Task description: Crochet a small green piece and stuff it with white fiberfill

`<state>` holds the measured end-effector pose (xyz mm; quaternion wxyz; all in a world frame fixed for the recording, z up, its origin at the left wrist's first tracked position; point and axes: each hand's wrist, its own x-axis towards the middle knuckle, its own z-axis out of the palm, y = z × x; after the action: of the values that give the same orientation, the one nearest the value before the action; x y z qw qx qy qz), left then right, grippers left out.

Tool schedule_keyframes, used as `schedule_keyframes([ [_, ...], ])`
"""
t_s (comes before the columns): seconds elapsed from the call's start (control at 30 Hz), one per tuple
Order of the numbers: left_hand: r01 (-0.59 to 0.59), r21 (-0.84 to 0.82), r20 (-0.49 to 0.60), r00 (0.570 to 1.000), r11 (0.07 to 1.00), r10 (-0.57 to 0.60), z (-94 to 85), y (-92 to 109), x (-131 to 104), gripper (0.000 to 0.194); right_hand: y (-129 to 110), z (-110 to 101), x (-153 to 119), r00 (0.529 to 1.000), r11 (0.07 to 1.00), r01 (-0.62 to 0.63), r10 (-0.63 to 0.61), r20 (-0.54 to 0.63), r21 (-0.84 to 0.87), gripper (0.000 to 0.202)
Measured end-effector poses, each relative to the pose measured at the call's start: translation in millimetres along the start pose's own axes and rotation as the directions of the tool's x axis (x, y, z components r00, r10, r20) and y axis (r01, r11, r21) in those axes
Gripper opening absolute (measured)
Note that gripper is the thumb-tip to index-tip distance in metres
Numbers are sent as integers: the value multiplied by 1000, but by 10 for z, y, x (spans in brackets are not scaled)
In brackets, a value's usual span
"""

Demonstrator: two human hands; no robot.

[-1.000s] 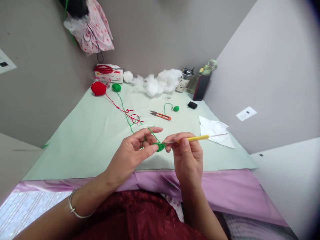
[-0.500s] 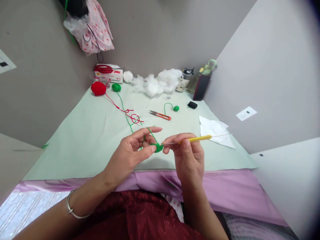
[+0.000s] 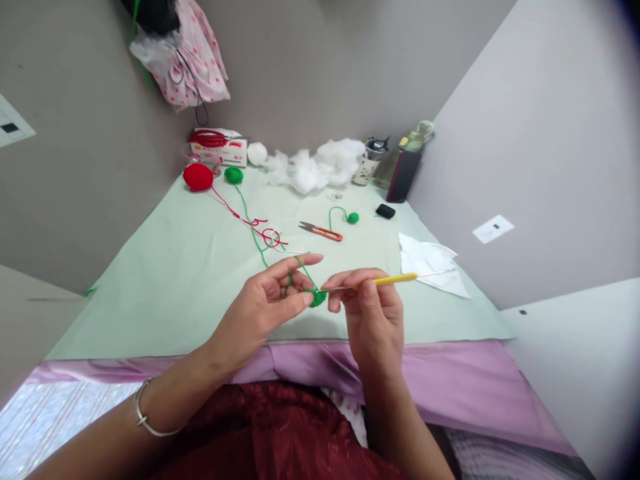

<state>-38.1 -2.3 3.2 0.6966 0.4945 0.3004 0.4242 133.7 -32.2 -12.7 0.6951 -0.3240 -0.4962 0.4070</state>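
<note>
My left hand (image 3: 267, 297) pinches a small green crochet piece (image 3: 318, 298) between thumb and fingers. Green yarn (image 3: 306, 272) runs taut from the piece up over the raised index finger, and more of it winds between the other fingers. In my right hand (image 3: 373, 307) is a crochet hook (image 3: 395, 279) with a yellow handle, held like a pencil. Its thin metal tip points left and meets the upper edge of the green piece. The far metal end sticks out to the right. Behind the hands, a green yarn ball (image 3: 233, 175) trails its strand toward my left hand.
Orange-handled thread snips (image 3: 321, 231) and a small green crocheted ball (image 3: 353, 218) lie beyond my hands. A red yarn ball (image 3: 198, 177), white stuffing (image 3: 315, 167), a pen cup (image 3: 367, 167) and a phone (image 3: 404, 177) line the back. White paper (image 3: 433, 263) lies at right.
My right hand has shifted slightly left with the hook, its tip moving a little further left at the green piece. My left hand holds nearly the same position.
</note>
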Motion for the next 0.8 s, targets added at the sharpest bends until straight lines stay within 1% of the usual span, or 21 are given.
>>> schedule_keyframes([
  [0.07,2,-6,-6,1000,1000,-2,-6,-2,-7,38,-24,4,3,1000,1000,-7,7,5,-12,23],
  [0.13,-8,12,-16,1000,1000,8,-13,-7,-21,36,-54,-4,-11,1000,996,26,-25,12,-86,24],
  [0.2,-28,54,-38,999,998,30,-11,-14,-35,36,-76,-24,-43,992,966,126,-119,43,-228,24],
  [0.23,-38,77,-52,998,996,42,-6,-17,-39,36,-80,-38,-64,980,930,196,-180,80,-310,25],
  [0.3,-52,98,-78,995,994,60,16,-26,-39,40,-61,-68,-109,939,808,344,-287,190,-478,27],
  [0.37,-29,21,-86,996,999,31,42,-32,-29,46,-12,-93,-148,884,632,466,-363,294,-619,32],
  [0.4,10,-54,-77,997,998,-14,53,-32,-22,48,16,-100,-162,857,546,509,-396,330,-666,35],
  [0.43,67,-141,-52,996,988,-75,60,-31,-13,50,42,-102,-169,836,485,534,-428,344,-693,37],
  [0.47,132,-221,-20,990,966,-140,63,-26,-4,51,60,-99,-169,825,469,541,-455,334,-698,36],
  [0.5,189,-282,10,981,941,-194,62,-20,5,50,69,-89,-162,832,507,525,-473,289,-683,32],
  [0.53,226,-319,31,973,921,-228,58,-11,13,48,67,-75,-148,856,593,487,-471,215,-641,28],
  [0.6,223,-338,22,973,914,-229,50,9,25,42,41,-36,-110,921,808,359,-387,39,-468,25],
  [0.63,195,-326,4,979,925,-205,49,18,26,40,25,-15,-89,946,882,295,-324,-17,-368,25],
  [0.67,165,-307,-6,984,937,-176,51,24,25,39,12,4,-71,962,923,250,-272,-38,-292,24],
  [0.7,140,-285,-4,989,948,-148,56,27,21,38,4,21,-56,971,942,222,-237,-35,-251,23],
  [0.8,88,-218,20,996,972,-86,70,17,-2,34,15,46,-38,983,950,178,-186,-7,-255,18],
])
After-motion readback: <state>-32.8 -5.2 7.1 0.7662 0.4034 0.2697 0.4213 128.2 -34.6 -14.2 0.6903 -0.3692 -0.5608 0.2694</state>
